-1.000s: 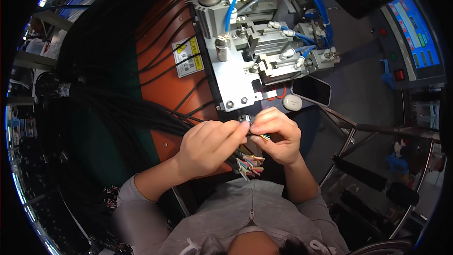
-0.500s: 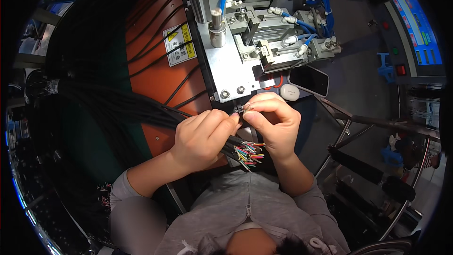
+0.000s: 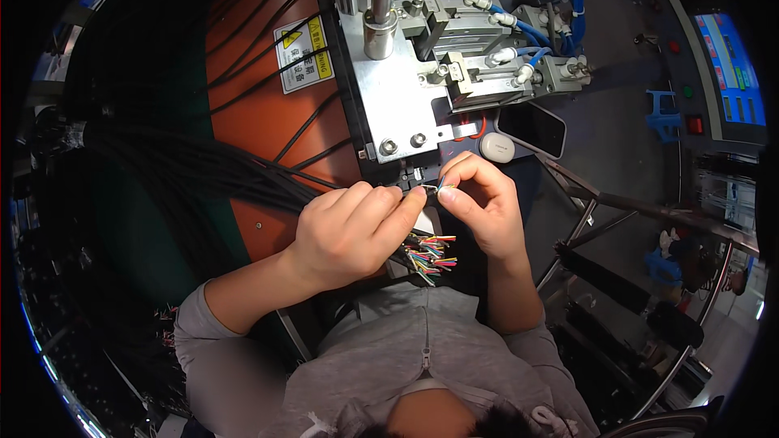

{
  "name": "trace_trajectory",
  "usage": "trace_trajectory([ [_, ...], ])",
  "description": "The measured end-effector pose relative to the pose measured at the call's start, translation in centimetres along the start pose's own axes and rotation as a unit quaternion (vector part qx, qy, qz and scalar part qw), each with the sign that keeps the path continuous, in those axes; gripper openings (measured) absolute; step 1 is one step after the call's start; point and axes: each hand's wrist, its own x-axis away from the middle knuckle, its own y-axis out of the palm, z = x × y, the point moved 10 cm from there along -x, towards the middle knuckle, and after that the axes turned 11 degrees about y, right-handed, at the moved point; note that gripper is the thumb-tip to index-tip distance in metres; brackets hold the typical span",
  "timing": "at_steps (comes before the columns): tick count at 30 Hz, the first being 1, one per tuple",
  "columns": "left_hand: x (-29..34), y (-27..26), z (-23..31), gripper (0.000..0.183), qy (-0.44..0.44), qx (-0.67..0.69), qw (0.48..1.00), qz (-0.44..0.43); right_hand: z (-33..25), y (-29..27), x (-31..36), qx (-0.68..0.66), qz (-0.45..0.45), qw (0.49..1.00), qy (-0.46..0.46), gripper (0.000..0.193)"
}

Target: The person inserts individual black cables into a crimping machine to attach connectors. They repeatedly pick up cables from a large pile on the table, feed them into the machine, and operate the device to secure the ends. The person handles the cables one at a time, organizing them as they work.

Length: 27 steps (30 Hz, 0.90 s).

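Observation:
My left hand (image 3: 345, 231) is closed, its thumb and forefinger pinching the end of a black cable just in front of the machine's metal plate (image 3: 398, 109). Thin coloured wires (image 3: 445, 185) fan out of that cable end, and my right hand (image 3: 487, 203) pinches them between thumb and forefinger. The two sets of fingertips nearly meet. Below my left hand, a bunch of stripped cable ends (image 3: 430, 258) shows red, yellow, white, blue and green wires. My left fingers hide most of the held cable.
Black cables (image 3: 203, 164) run in a thick bundle from the left across the orange panel (image 3: 243, 134). Pneumatic cylinders (image 3: 495, 85) with blue hoses stand beyond the plate. A phone (image 3: 531, 130) and a white earbud case (image 3: 497, 148) lie to the right, with a lit control screen (image 3: 730, 73) farther off.
Both hands have drawn slightly back from the plate's front edge. The coloured wires at the held cable end now show spread between my fingertips. The whole view has shifted a little.

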Motion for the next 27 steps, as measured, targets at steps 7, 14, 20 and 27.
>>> trace_trajectory([
  [7,0.0,1.6,0.2,0.031,0.004,-0.022,0.998,-0.067,-2.4,-0.4,-0.2,0.256,0.111,0.951,-0.131,0.006],
  [14,0.0,2.5,0.0,0.027,-0.031,-0.082,0.988,-0.124,-2.6,1.1,-0.1,0.383,0.149,0.898,-0.158,0.007],
  [20,0.0,2.6,-0.2,0.028,-0.049,-0.066,0.989,-0.120,-2.3,0.6,0.0,0.323,0.183,0.905,-0.207,0.007],
  [27,0.0,2.1,-0.7,0.021,-0.032,-0.055,0.995,-0.079,5.6,-1.3,-1.9,-0.043,0.104,0.988,0.107,0.006],
])
